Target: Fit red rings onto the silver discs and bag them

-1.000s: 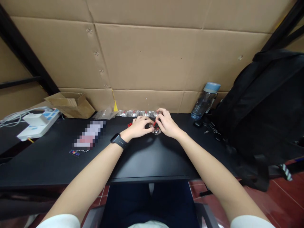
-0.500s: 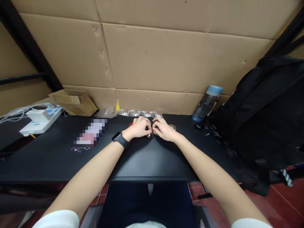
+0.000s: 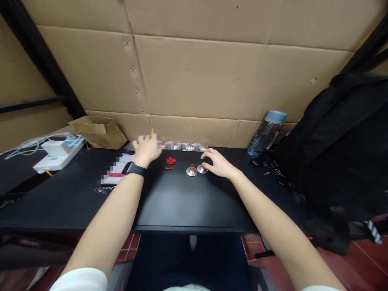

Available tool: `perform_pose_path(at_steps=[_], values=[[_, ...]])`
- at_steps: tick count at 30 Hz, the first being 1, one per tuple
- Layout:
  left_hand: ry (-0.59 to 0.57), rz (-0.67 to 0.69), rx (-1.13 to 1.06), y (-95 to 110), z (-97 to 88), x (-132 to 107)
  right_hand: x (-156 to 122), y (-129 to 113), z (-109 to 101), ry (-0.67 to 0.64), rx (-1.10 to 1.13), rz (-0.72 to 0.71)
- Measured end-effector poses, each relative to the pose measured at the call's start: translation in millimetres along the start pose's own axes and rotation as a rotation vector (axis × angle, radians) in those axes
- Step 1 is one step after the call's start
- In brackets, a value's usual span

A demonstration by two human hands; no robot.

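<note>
My left hand [image 3: 146, 150] reaches out at the back of the table with fingers spread, over clear plastic bags [image 3: 129, 146] that it mostly covers. My right hand [image 3: 218, 162] is curved with thumb and fingers apart, its thumb by a small metal finger cymbal [image 3: 201, 169]; whether it touches cannot be made out. Left of that lies a second finger cymbal [image 3: 191, 171], dome up with a red cord loop on top. A small pile of red cords [image 3: 171, 161] lies between my hands, with a single red cord [image 3: 169, 168] just in front.
Bagged cymbals [image 3: 189, 146] line the cardboard wall. A water bottle [image 3: 266, 131], keys [image 3: 269, 165] and a black backpack [image 3: 339, 149] are on the right. Left are a paper bag [image 3: 101, 135], a power strip [image 3: 59, 157] and a partly pixelated phone-like rectangle [image 3: 117, 171].
My left hand has left the cymbals and moved left and back to the plastic bags. The right hand has shifted slightly right and loosened, uncovering two cymbals and the red cords.
</note>
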State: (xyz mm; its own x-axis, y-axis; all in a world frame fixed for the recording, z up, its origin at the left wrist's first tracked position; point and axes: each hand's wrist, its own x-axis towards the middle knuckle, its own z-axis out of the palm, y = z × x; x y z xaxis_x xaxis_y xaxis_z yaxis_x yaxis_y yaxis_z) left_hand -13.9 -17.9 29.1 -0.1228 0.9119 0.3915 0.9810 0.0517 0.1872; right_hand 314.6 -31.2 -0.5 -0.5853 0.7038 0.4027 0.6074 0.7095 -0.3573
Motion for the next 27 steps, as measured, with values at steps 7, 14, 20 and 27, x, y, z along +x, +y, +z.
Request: perform_pose_path(at_steps=[7,14,20,27], values=[[0.012,-0.463,-0.061,-74,8.9,18,0,0,-3,-0.01,-0.001,0.012],[0.101,-0.403,-0.111,-74,18.6,22,0,0,-3,-0.02,0.007,0.029],[0.111,-0.429,0.008,-76,24.9,25,0,1,-3,-0.031,0.012,0.036],[0.198,-0.448,-0.023,-79,23.5,22,-1,1,-5,-0.027,0.014,0.025]])
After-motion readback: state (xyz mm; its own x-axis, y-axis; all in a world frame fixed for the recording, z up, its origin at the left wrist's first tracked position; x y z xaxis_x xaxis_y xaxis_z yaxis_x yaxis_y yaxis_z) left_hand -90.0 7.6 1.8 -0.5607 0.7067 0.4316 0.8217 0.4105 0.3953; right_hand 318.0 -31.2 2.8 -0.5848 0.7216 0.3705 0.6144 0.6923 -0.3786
